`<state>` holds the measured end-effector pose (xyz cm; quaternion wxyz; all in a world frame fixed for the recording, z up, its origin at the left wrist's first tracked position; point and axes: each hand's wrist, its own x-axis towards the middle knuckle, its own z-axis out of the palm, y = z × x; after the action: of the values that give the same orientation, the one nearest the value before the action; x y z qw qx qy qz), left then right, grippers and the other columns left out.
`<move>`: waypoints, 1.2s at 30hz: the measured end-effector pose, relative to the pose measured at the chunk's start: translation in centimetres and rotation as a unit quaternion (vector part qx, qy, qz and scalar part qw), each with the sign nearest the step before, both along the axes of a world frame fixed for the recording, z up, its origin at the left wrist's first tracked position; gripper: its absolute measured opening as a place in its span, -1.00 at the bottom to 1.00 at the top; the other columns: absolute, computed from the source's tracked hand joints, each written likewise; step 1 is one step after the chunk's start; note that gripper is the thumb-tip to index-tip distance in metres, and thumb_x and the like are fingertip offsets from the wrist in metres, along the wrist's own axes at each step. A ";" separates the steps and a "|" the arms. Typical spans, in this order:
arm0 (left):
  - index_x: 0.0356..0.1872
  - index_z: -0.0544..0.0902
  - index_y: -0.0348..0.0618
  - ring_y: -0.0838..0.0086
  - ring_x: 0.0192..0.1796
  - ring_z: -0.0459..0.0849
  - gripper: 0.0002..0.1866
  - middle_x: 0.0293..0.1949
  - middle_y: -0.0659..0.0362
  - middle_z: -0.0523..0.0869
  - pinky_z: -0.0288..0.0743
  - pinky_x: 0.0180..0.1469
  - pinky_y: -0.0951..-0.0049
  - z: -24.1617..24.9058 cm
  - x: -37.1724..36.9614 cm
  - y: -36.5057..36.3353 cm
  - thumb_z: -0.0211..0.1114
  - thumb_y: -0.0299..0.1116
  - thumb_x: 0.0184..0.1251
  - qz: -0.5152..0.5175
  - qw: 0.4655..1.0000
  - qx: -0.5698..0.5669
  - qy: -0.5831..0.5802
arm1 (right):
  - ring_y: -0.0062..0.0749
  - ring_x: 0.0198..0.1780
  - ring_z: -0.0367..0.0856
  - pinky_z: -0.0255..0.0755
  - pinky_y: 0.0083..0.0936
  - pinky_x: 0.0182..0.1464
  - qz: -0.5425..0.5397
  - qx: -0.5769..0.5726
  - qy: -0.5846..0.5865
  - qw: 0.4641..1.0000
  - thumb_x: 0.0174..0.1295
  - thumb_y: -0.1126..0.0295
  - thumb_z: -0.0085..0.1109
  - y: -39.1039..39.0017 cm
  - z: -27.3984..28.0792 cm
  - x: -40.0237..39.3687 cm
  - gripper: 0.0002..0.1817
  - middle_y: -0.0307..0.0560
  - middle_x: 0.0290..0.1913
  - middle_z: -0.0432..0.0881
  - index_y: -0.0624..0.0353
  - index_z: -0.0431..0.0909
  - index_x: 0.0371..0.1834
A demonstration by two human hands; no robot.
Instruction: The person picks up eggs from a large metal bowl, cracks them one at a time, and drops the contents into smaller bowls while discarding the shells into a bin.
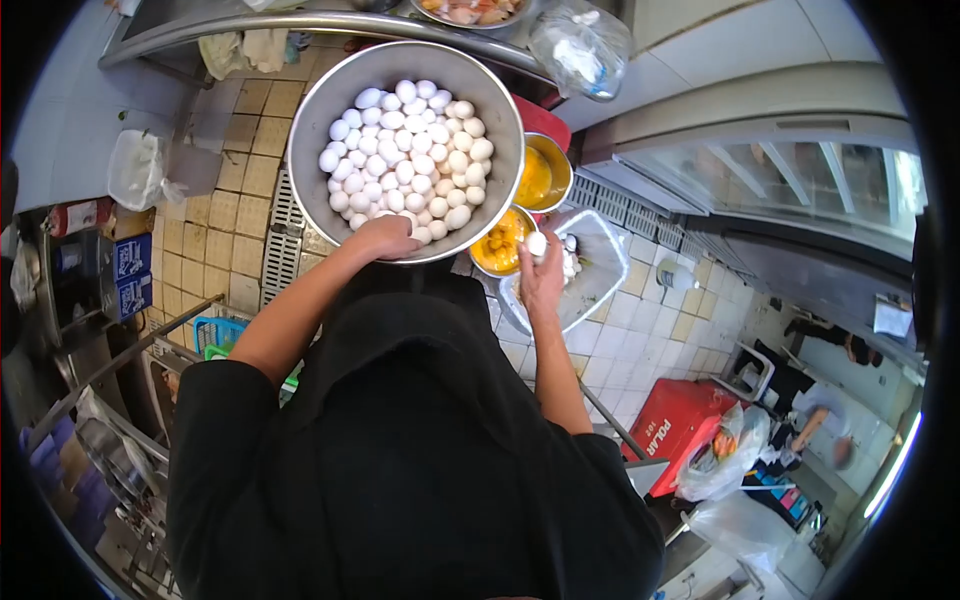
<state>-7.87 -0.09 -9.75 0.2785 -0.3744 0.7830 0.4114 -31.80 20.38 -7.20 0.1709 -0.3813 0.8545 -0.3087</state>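
Note:
A large metal pot (308, 160) holds a heap of white eggs (405, 150). My left hand (385, 238) reaches over its near rim, fingers curled at the lowest eggs; whether one is gripped is hidden. To the right, my right hand (543, 268) is closed around a white egg (537, 244), beside a small metal bowl (498, 245) of cracked yolks. Behind that stands a second metal bowl (536, 180) with yellow egg liquid. Under and right of my right hand is a lined bin (603, 262) with white shells in it.
A metal rail (330, 20) runs behind the pot, with a plastic bag (582, 50) at its right. A glass-fronted fridge (800, 180) stands at right. A red cooler (672, 425) is lower right; another person (822, 415) is far right. Blue boxes (133, 275) sit at left.

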 end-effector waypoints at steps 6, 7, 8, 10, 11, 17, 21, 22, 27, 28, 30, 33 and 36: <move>-0.01 0.73 -0.25 0.07 0.07 0.76 -0.48 0.01 -0.10 0.78 0.61 0.10 0.09 -0.3 1.8 -4.8 0.29 0.02 0.26 0.009 0.996 -0.076 -0.053 | 0.14 0.26 0.52 0.35 -0.15 0.35 0.004 0.067 0.103 0.992 0.31 0.17 0.39 5.4 -4.4 -5.5 -0.35 0.27 0.19 0.55 0.33 0.41 0.34; 0.02 0.71 -0.22 0.06 0.10 0.74 -0.49 0.03 -0.09 0.77 0.59 0.14 0.09 -0.7 2.5 -6.3 0.29 0.03 0.29 0.019 0.993 -0.102 -0.048 | 0.10 0.22 0.56 0.39 -0.17 0.32 -0.010 0.068 0.134 0.989 0.31 0.20 0.38 5.5 -4.3 -6.0 -0.40 0.25 0.16 0.58 0.33 0.44 0.30; 0.06 0.70 -0.19 0.06 0.13 0.72 -0.49 0.06 -0.08 0.75 0.58 0.17 0.09 -1.2 2.8 -7.9 0.30 0.03 0.32 0.029 0.991 -0.127 -0.041 | 0.05 0.17 0.59 0.42 -0.19 0.28 -0.025 0.069 0.167 0.983 0.32 0.22 0.37 5.3 -4.3 -6.5 -0.44 0.22 0.13 0.60 0.33 0.48 0.26; 0.13 0.68 -0.17 0.09 0.15 0.72 -0.49 0.08 -0.06 0.75 0.58 0.18 0.12 -0.9 2.7 -11.2 0.32 -0.04 0.29 0.068 0.985 -0.152 -0.049 | -0.05 0.10 0.64 0.49 -0.24 0.19 -0.054 0.043 0.110 0.992 0.33 0.29 0.35 2.9 -2.6 -6.4 -0.55 0.16 0.08 0.63 0.34 0.54 0.17; 0.16 0.67 -0.17 0.11 0.16 0.72 -0.49 0.10 -0.05 0.75 0.59 0.19 0.13 -0.5 2.5 -12.5 0.33 -0.07 0.28 0.084 0.982 -0.164 -0.052 | -0.10 0.06 0.66 0.53 -0.27 0.14 -0.069 0.015 0.019 0.997 0.34 0.33 0.34 -0.4 0.8 -5.4 -0.62 0.13 0.06 0.64 0.34 0.57 0.11; 0.32 0.46 -0.28 0.04 0.30 0.57 -0.31 0.28 -0.11 0.56 0.51 0.29 0.09 -4.5 -1.5 -15.3 0.42 -0.10 0.26 0.160 0.961 -0.207 0.093 | -0.21 -0.16 0.69 0.57 -0.34 -0.05 0.128 -0.082 -0.070 0.986 0.28 0.40 0.36 -16.2 2.8 2.5 -0.70 0.09 -0.06 0.68 0.29 0.64 0.02; 0.43 0.27 -0.32 -0.04 0.26 0.54 -0.13 0.32 -0.09 0.45 0.53 0.23 -0.03 -6.9 -4.8 -14.2 0.46 -0.09 0.20 0.295 0.922 -0.232 0.092 | -0.01 0.14 0.64 0.54 -0.21 0.20 0.214 0.106 -0.123 0.963 0.17 0.28 0.47 -23.5 -4.6 5.6 -0.34 0.20 0.31 0.50 0.22 0.48 0.34; 0.45 0.25 -0.32 -0.05 0.25 0.54 -0.11 0.31 -0.08 0.44 0.54 0.22 -0.05 -7.4 -5.1 -13.4 0.46 -0.10 0.20 0.322 0.909 -0.247 0.094 | 0.05 0.18 0.61 0.53 -0.17 0.22 0.234 0.131 -0.098 0.958 0.13 0.29 0.49 -24.1 -6.4 6.4 -0.27 0.24 0.35 0.42 0.15 0.41 0.39; 0.47 0.24 -0.20 -0.07 0.33 0.43 -0.10 0.44 -0.04 0.26 0.55 0.24 -0.04 -6.9 -3.5 -12.4 0.51 -0.26 0.10 0.305 0.918 -0.224 0.123 | 0.22 0.21 0.56 0.55 -0.03 0.22 0.250 0.228 -0.034 0.940 0.01 0.33 0.58 -25.1 -8.5 9.2 -0.02 0.27 0.41 0.20 -0.07 0.18 0.52; 0.47 0.24 -0.17 -0.07 0.34 0.42 -0.09 0.46 -0.03 0.23 0.55 0.25 -0.04 -6.8 -3.5 -12.5 0.52 -0.29 0.08 0.283 0.926 -0.226 0.111 | 0.21 0.21 0.57 0.55 -0.03 0.20 0.239 0.246 -0.038 0.939 0.02 0.33 0.57 -25.3 -8.1 9.2 -0.04 0.24 0.39 0.22 -0.08 0.19 0.51; 0.48 0.24 -0.12 -0.06 0.36 0.41 -0.07 0.51 -0.02 0.18 0.55 0.27 -0.04 -6.3 -3.7 -12.9 0.54 -0.34 0.05 0.240 0.937 -0.236 0.089 | 0.19 0.20 0.58 0.56 -0.03 0.18 0.243 0.250 -0.028 0.937 0.05 0.35 0.53 -25.4 -7.8 9.3 -0.09 0.20 0.38 0.24 -0.10 0.21 0.49; 0.45 0.31 0.01 -0.03 0.43 0.35 -0.13 0.54 -0.01 0.12 0.57 0.28 -0.01 -6.1 -4.1 -12.9 0.52 -0.40 0.05 0.205 0.950 -0.228 0.064 | 0.16 0.19 0.59 0.57 -0.04 0.16 0.224 0.232 -0.063 0.944 0.08 0.38 0.47 -25.7 -8.0 8.4 -0.12 0.15 0.38 0.25 -0.12 0.22 0.49; 0.38 0.41 0.05 -0.07 0.44 0.35 -0.20 0.53 -0.08 0.13 0.58 0.26 0.00 -6.9 -4.0 -12.3 0.49 -0.46 0.02 0.201 0.946 -0.239 0.089 | 0.13 0.19 0.60 0.57 -0.05 0.16 0.213 0.240 -0.067 0.945 0.09 0.38 0.43 -26.1 -8.1 8.1 -0.13 0.16 0.37 0.27 -0.13 0.22 0.50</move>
<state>-11.82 -12.43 -16.69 0.0217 -0.5413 0.7886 0.2910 -23.67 -5.77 -15.31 0.3762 -0.4807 0.7885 -0.0760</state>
